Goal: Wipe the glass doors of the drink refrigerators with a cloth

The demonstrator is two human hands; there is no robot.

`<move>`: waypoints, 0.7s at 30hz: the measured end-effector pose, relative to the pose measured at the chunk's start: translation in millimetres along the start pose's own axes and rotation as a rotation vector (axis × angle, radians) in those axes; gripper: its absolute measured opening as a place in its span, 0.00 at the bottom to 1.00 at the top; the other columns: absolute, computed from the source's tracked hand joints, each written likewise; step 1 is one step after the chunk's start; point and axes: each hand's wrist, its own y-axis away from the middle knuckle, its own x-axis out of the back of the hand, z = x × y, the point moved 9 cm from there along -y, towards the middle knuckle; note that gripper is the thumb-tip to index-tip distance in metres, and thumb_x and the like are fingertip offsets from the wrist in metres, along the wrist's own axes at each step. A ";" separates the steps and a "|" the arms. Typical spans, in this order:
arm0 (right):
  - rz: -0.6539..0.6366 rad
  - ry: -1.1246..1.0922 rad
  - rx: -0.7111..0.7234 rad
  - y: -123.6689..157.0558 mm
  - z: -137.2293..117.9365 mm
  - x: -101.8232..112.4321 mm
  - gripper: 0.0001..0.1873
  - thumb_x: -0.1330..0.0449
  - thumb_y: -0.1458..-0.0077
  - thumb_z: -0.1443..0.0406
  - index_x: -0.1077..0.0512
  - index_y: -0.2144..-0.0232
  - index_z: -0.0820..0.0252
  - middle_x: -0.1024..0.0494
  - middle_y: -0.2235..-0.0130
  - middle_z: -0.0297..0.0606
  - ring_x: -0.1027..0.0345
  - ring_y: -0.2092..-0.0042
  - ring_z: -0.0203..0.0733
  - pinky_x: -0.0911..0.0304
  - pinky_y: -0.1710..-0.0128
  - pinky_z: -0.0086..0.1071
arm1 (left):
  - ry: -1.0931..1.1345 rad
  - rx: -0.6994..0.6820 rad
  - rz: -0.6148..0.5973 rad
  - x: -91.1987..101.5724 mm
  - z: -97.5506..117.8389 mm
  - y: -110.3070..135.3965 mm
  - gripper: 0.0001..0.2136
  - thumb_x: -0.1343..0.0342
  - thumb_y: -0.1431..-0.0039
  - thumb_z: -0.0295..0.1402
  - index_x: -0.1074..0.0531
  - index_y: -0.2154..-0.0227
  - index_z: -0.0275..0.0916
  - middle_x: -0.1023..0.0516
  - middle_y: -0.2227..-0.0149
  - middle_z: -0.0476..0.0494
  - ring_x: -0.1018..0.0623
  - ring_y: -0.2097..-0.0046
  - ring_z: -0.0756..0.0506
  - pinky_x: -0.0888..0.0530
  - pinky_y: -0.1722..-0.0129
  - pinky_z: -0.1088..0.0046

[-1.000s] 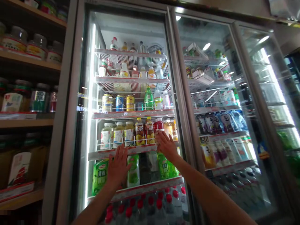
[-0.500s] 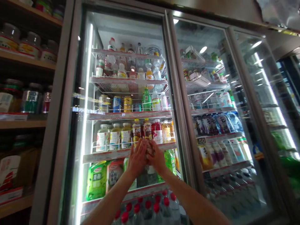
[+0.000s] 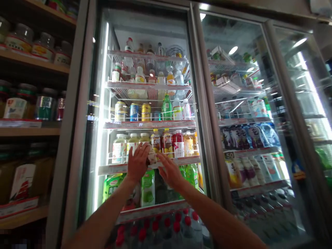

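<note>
My left hand [image 3: 138, 162] is raised before the glass door [image 3: 145, 29] of a lit drinks fridge. Between its fingers and thumb sits a crumpled whitish cloth [image 3: 152, 155], blotched with darker patches; whether it is cloth or paper I cannot tell for sure. Just to the right is my right hand [image 3: 169, 172], fingers stretched out and apart, fingertips close to the cloth's edge. Whether they touch it is unclear. Behind the hands, bottled drinks [image 3: 167, 141] stand on a shelf, and part of the lower shelf is hidden by my hands and forearms.
Metal frames [image 3: 203, 103] divide this door from further fridge doors on the right. At the left, wooden shelves [image 3: 28, 132] hold several jars [image 3: 48, 103]. Red-capped bottles [image 3: 176, 226] fill the fridge bottom, below green drink packs [image 3: 147, 188].
My hands have drawn apart from their earlier position together. The left has gone leftward with the cloth, while the right has opened and let go of it. The view has shifted slightly.
</note>
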 end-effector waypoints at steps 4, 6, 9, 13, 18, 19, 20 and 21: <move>0.051 -0.293 -0.299 -25.1 11.7 -27.0 0.25 0.51 0.49 0.73 0.34 0.49 0.58 0.24 0.54 0.39 0.29 0.54 0.40 0.33 0.53 0.35 | 0.147 -0.014 0.039 -3.4 17.3 4.5 0.20 0.57 0.45 0.28 0.36 0.49 0.36 0.33 0.45 0.38 0.38 0.41 0.42 0.43 0.41 0.58; 0.079 -0.444 -0.427 -30.5 26.0 -38.9 0.24 0.52 0.50 0.74 0.32 0.51 0.59 0.23 0.56 0.39 0.28 0.57 0.40 0.31 0.57 0.34 | 0.250 -0.018 0.057 -6.1 22.3 8.6 0.22 0.55 0.46 0.29 0.39 0.47 0.34 0.33 0.46 0.36 0.37 0.42 0.43 0.38 0.43 0.60; 0.087 -0.622 -0.494 -32.6 38.8 -47.4 0.27 0.54 0.50 0.74 0.36 0.47 0.61 0.23 0.57 0.40 0.27 0.59 0.37 0.29 0.63 0.31 | 0.310 0.029 0.080 -6.7 16.0 11.1 0.23 0.52 0.46 0.33 0.41 0.47 0.32 0.33 0.48 0.34 0.34 0.45 0.42 0.33 0.47 0.60; 0.091 -0.353 -0.301 -33.4 39.4 -11.2 0.26 0.53 0.50 0.72 0.36 0.47 0.61 0.27 0.51 0.42 0.32 0.50 0.39 0.34 0.51 0.36 | 0.245 0.012 0.014 2.4 -13.1 -3.5 0.13 0.55 0.46 0.29 0.33 0.58 0.37 0.27 0.58 0.42 0.28 0.53 0.45 0.29 0.53 0.67; 0.135 0.268 -0.179 -16.2 68.9 51.2 0.25 0.53 0.48 0.71 0.38 0.46 0.62 0.41 0.40 0.46 0.54 0.37 0.47 0.52 0.40 0.48 | 0.022 0.334 0.196 57.5 -127.6 -19.3 0.14 0.57 0.43 0.29 0.34 0.56 0.31 0.30 0.53 0.40 0.33 0.47 0.38 0.34 0.49 0.54; 0.107 0.337 -0.191 -10.7 78.3 54.2 0.26 0.53 0.48 0.71 0.39 0.45 0.62 0.44 0.39 0.46 0.58 0.36 0.47 0.53 0.40 0.49 | 0.006 0.379 0.202 62.8 -145.3 -18.7 0.15 0.58 0.44 0.28 0.35 0.56 0.29 0.32 0.51 0.39 0.35 0.46 0.36 0.35 0.49 0.51; 0.064 0.385 -0.201 -5.1 86.5 53.3 0.26 0.52 0.47 0.71 0.41 0.44 0.63 0.46 0.38 0.47 0.61 0.35 0.48 0.55 0.40 0.50 | -0.014 0.445 0.228 67.0 -160.1 -15.7 0.15 0.58 0.44 0.28 0.36 0.55 0.28 0.34 0.50 0.37 0.37 0.45 0.34 0.37 0.49 0.48; 0.015 0.417 -0.204 0.5 92.7 49.3 0.27 0.52 0.47 0.70 0.43 0.43 0.63 0.48 0.37 0.47 0.64 0.35 0.48 0.56 0.40 0.51 | -0.023 0.494 0.247 67.2 -168.0 -12.3 0.16 0.58 0.44 0.28 0.38 0.54 0.26 0.36 0.48 0.34 0.38 0.44 0.33 0.38 0.49 0.45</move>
